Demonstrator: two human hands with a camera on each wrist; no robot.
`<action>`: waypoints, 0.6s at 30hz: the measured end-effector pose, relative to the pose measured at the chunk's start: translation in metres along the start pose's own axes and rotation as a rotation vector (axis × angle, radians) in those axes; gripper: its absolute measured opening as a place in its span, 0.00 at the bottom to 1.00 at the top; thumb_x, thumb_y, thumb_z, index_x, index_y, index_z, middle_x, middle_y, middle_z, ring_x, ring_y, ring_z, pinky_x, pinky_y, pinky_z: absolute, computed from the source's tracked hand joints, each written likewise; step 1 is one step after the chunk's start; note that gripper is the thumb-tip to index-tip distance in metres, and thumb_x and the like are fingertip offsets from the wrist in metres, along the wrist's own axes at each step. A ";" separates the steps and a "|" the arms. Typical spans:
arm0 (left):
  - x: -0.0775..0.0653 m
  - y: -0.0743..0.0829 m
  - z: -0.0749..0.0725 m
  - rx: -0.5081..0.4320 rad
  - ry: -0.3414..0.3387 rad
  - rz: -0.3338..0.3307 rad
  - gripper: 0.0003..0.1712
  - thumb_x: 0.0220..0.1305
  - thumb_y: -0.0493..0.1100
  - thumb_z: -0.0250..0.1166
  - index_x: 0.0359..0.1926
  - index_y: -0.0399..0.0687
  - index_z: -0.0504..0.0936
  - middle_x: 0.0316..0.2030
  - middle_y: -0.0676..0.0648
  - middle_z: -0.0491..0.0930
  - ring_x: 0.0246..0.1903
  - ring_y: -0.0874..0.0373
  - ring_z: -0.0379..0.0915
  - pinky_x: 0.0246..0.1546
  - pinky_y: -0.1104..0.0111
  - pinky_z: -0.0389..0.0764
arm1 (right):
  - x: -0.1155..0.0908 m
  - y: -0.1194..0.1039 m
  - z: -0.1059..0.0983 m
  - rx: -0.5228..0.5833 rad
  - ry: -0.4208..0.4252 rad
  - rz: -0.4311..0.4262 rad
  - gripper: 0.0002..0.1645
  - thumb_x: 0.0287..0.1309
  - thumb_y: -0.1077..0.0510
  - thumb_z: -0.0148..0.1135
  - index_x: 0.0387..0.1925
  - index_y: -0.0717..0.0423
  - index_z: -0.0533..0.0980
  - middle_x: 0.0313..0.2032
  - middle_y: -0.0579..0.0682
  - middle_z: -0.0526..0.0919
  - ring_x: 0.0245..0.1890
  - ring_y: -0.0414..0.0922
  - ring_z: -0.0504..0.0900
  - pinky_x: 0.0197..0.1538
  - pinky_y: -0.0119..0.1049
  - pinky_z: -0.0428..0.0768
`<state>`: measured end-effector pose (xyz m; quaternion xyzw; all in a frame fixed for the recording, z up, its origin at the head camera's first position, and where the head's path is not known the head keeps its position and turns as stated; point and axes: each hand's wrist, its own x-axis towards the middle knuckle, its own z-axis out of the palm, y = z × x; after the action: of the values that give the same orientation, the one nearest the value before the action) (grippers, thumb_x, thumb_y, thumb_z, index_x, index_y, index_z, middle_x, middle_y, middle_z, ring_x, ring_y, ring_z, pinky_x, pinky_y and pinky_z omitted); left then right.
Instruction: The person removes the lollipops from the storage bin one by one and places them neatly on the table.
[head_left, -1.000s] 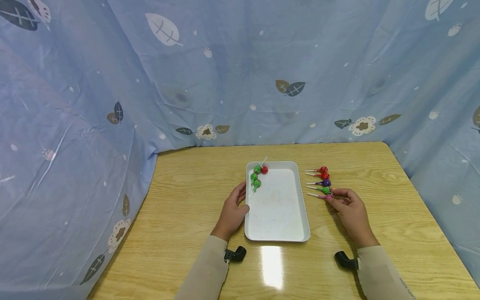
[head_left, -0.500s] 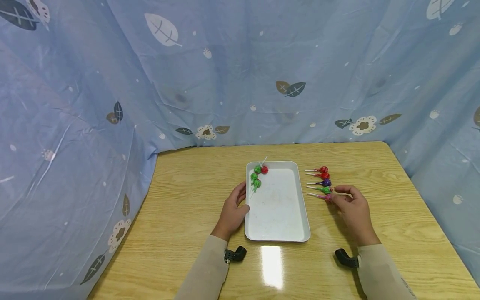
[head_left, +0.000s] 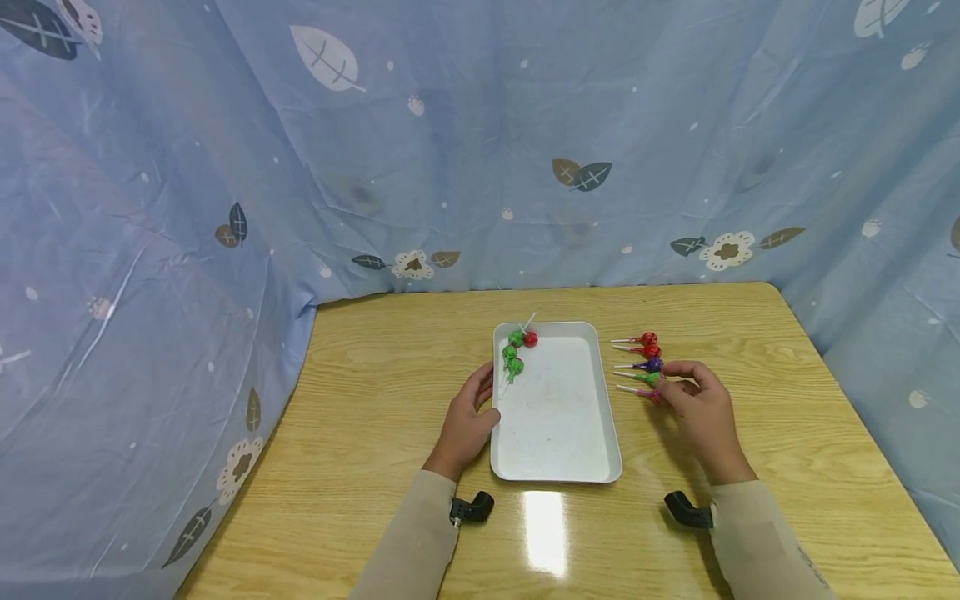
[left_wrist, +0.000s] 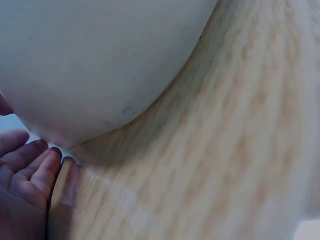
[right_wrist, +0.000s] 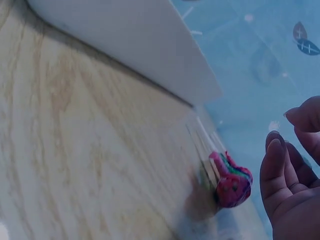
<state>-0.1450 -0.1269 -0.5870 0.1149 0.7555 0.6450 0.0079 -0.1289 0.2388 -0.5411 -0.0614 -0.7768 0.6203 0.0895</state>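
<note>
My left hand [head_left: 462,429] rests against the left side of the white tray [head_left: 555,480], thumb over the rim and fingers along the outer wall. Three green lollipops [head_left: 516,366] and a red lollipop [head_left: 531,339] lie in the tray's far left corner. To the tray's right, my right hand [head_left: 701,412] has its thumb and index finger at the head of a green lollipop [head_left: 647,378]. A pink lollipop [head_left: 645,392] lies nearest me in that row. In the right wrist view, the thumb and fingers stand apart beside the pink lollipop's head [right_wrist: 234,187].
Beyond the green one lie a purple lollipop [head_left: 651,365] and two red lollipops [head_left: 649,352], sticks pointing left. All rest on a wooden table [head_left: 390,375]. A blue curtain [head_left: 480,208] hangs around its back and sides.
My right hand has shifted slightly away from me, from the pink lollipop's head to the green one's. My left hand and the tray stay in place.
</note>
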 end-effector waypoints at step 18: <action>0.000 0.003 0.001 -0.014 0.002 -0.007 0.48 0.61 0.24 0.54 0.85 0.42 0.62 0.76 0.40 0.70 0.73 0.48 0.70 0.73 0.56 0.72 | 0.005 -0.020 0.037 0.097 -0.102 -0.125 0.15 0.71 0.71 0.66 0.55 0.75 0.77 0.45 0.53 0.82 0.35 0.39 0.82 0.39 0.30 0.86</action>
<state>-0.1440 -0.1259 -0.5847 0.1118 0.7512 0.6505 0.0102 -0.1413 0.2001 -0.5292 0.0233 -0.7517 0.6527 0.0915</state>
